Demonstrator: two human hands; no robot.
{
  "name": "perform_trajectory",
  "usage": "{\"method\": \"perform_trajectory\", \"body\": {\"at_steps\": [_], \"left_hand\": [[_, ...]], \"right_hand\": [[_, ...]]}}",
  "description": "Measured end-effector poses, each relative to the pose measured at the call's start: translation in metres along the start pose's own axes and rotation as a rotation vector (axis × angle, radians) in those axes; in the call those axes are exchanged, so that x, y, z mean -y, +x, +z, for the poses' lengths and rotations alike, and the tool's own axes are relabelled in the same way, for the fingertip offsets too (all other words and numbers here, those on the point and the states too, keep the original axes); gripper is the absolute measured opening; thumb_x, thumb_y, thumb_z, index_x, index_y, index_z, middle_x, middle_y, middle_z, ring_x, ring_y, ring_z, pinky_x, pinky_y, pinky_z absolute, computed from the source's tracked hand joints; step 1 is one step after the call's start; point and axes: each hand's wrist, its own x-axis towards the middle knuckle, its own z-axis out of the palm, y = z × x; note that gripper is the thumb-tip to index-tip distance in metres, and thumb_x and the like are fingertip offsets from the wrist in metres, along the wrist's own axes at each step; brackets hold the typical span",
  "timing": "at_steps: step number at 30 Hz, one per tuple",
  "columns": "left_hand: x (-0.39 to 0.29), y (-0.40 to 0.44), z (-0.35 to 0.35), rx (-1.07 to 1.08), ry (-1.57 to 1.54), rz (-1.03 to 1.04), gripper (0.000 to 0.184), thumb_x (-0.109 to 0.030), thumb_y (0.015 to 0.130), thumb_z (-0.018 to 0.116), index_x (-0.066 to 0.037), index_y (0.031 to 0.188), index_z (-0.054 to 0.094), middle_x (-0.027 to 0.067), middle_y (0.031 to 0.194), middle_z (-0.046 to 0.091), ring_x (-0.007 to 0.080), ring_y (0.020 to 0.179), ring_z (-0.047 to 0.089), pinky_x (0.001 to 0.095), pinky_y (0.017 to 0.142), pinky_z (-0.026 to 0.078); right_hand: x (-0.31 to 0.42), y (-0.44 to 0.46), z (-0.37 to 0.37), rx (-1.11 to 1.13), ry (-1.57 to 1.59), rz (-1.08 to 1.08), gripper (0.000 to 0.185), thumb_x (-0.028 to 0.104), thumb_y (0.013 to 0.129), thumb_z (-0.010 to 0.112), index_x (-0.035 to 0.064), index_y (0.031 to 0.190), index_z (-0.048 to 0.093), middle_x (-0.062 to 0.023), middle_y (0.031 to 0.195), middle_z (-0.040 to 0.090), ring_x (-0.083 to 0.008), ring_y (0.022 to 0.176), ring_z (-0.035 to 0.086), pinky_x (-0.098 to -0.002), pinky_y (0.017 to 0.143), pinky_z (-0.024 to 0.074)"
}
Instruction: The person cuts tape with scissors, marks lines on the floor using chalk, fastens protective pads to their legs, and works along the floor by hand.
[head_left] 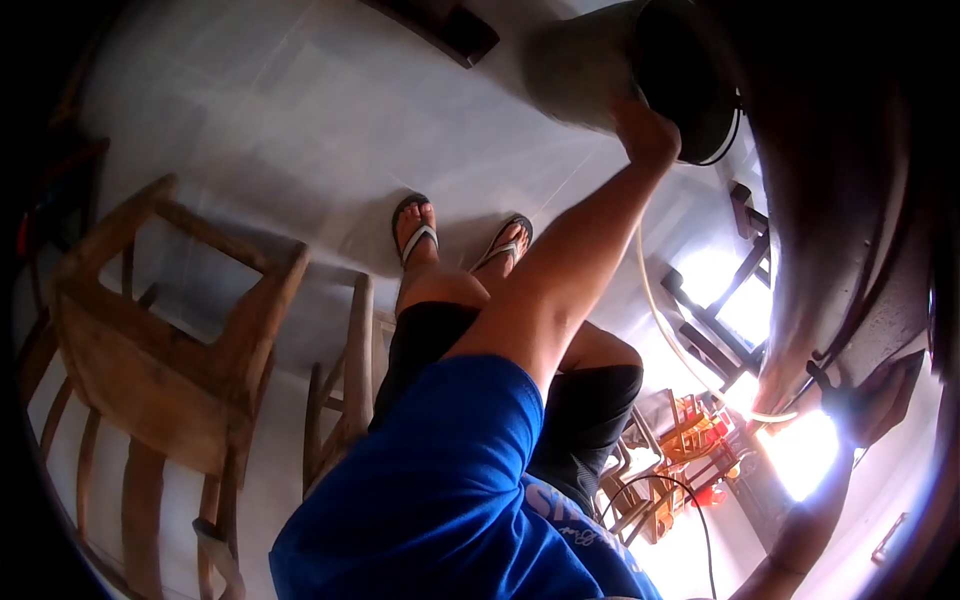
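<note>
My left hand [645,132] reaches up and is closed on the rim of a grey bucket [580,70]. The bucket is tilted on its side, with its dark mouth facing right and a thin wire handle hanging at the rim. My right hand [880,400] is raised at the right, dark against bright light, beside a large dark brown surface [840,230]. Its fingers are too shadowed to tell whether they hold anything. A pale, thin curved hose or cord [655,310] runs from below the bucket to near my right hand.
A wooden chair [150,370] stands at the left, with another wooden frame [355,360] beside it. Dark wooden furniture [720,290] and stacked wooden chairs with red parts [690,440] are at the right. My sandalled feet [415,230] rest on the pale tiled floor [250,130].
</note>
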Motion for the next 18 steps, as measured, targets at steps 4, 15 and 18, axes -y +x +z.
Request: {"method": "perform_trajectory", "body": {"at_steps": [4,15,18], "left_hand": [[0.014,-0.031,0.001,0.042,-0.070,-0.041,0.074,-0.017,0.089,0.060,0.020,0.144,0.025,0.0397,0.144,0.036,0.0464,0.134,0.043,0.0451,0.116,0.033],[0.116,0.031,-0.153,-0.198,0.290,0.630,0.033,-0.027,0.090,0.058,0.004,0.101,0.063,0.0244,0.105,0.060,0.0395,0.102,0.059,0.0527,0.088,0.048],[0.233,0.071,-0.266,-0.275,0.743,0.420,0.033,-0.018,0.086,0.061,0.005,0.110,0.063,0.0248,0.104,0.064,0.0419,0.102,0.060,0.0514,0.089,0.050]], "right_hand": [[0.015,0.017,-0.003,-0.098,-0.022,0.015,0.074,0.056,0.085,0.074,-0.0049,0.125,0.061,-0.0259,0.121,0.065,-0.0400,0.109,0.067,-0.0403,0.089,0.0592],[0.017,0.021,0.006,-0.237,-0.071,-0.028,0.067,0.052,0.090,0.067,-0.0070,0.121,0.062,-0.0247,0.115,0.068,-0.0363,0.101,0.071,-0.0377,0.086,0.0598],[-0.003,-0.004,0.004,-0.252,-0.085,-0.062,0.068,0.055,0.094,0.061,-0.0086,0.119,0.063,-0.0235,0.111,0.070,-0.0345,0.098,0.072,-0.0382,0.083,0.0613]]}}
